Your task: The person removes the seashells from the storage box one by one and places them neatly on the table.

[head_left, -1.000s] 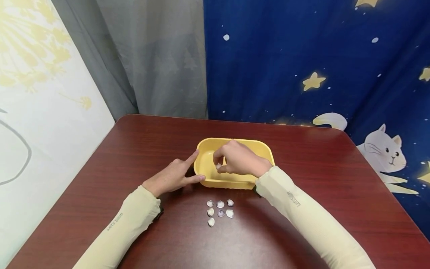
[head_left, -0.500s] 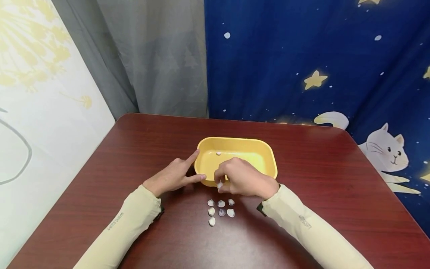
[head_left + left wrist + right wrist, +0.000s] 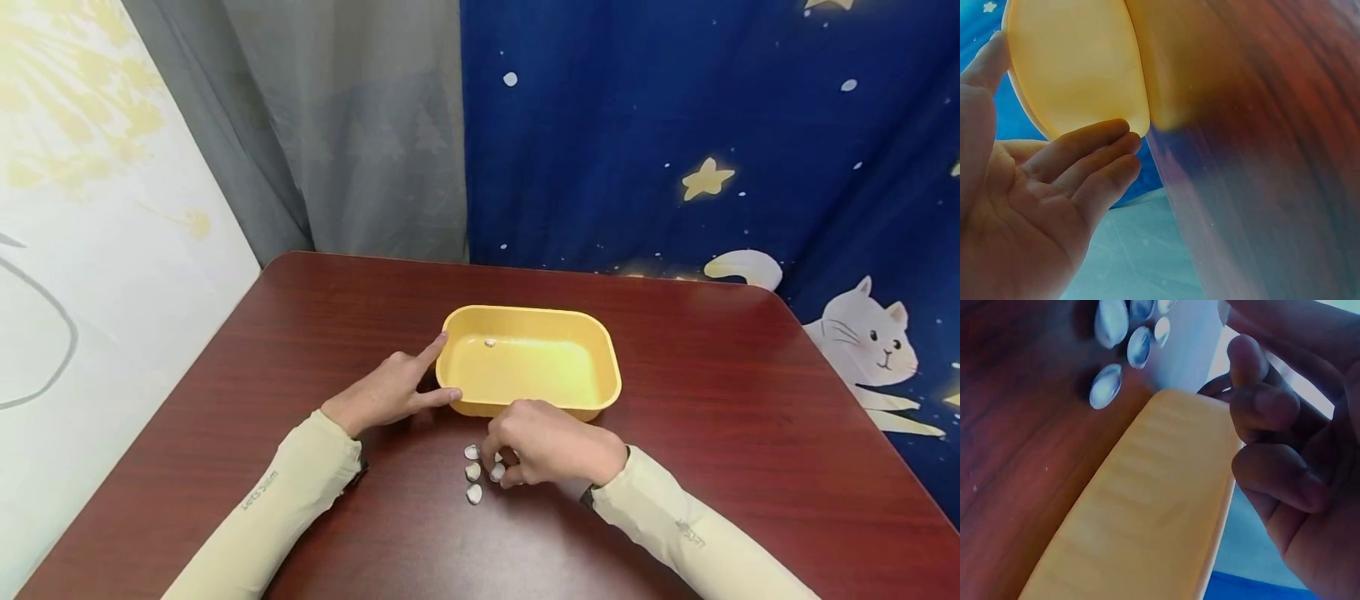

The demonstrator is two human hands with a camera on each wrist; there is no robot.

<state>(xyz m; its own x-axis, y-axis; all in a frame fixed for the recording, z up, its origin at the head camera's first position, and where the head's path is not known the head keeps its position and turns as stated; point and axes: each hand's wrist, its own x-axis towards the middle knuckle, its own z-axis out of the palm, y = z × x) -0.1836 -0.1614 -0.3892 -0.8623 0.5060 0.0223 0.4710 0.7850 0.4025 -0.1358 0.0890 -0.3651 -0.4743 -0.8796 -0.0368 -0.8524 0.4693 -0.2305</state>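
Note:
My right hand (image 3: 551, 442) pinches a small white seashell (image 3: 497, 472) between thumb and curled fingers, low over the shells in front of the tub. In the right wrist view part of this seashell (image 3: 1224, 312) shows at the fingertips. A column of seashells (image 3: 473, 472) lies just left of that hand; the hand hides others from the head view. My left hand (image 3: 386, 392) touches the left end of the yellow tub (image 3: 615, 375), with thumb and index finger spread and straight. Inside the tub, towards the back left, lies one small shell (image 3: 490, 342).
The dark red wooden table (image 3: 337, 308) carries the tub near its middle. Behind the table's far edge hang a grey curtain (image 3: 375, 125) and a blue starry curtain (image 3: 585, 125). A white patterned panel (image 3: 90, 250) stands along the left.
My right hand has moved out of the tub towards me with the seashell, down over the shells on the table. One shell in the tub has come into view. The left hand stays put.

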